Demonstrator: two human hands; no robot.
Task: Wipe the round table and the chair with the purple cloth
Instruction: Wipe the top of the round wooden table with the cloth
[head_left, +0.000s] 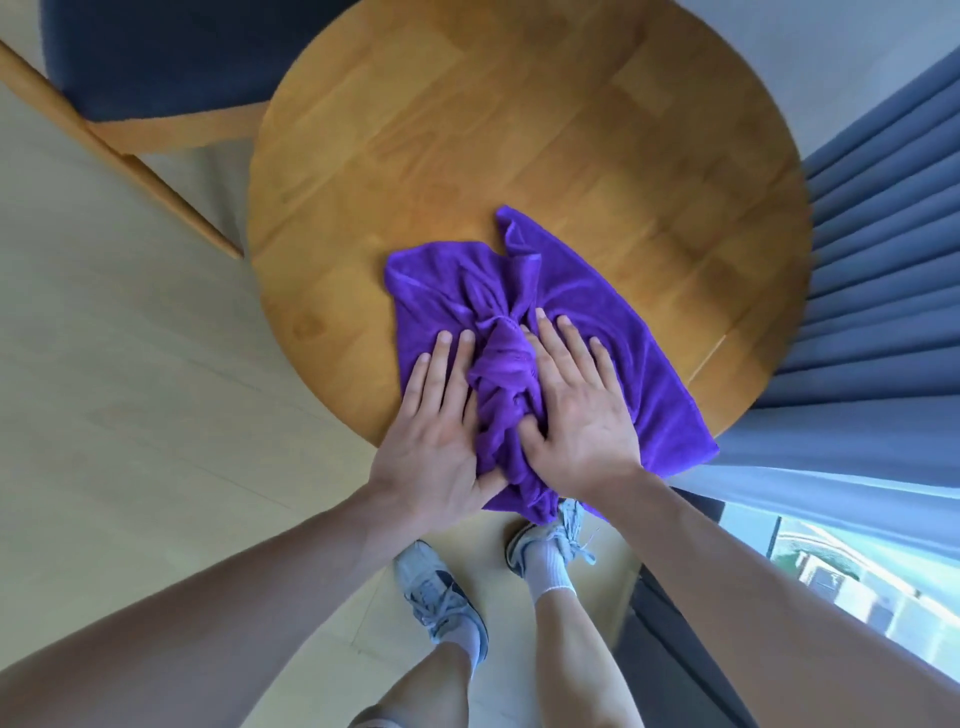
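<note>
On the near edge of the round wooden table (519, 130), the bunched purple cloth (597, 322) is pressed under both flat, open palms, left hand (441, 431) and right hand (582, 410); unwiped tabletop lies ahead, the blue-cushioned wooden chair (156, 57) far-left.

Pale wood-look floor (130, 364) stretches out to my left. Pleated blue curtains (878, 249) hang on my right, and beside them daylight pours through a window (857, 582) with a dark frame running along its base.
</note>
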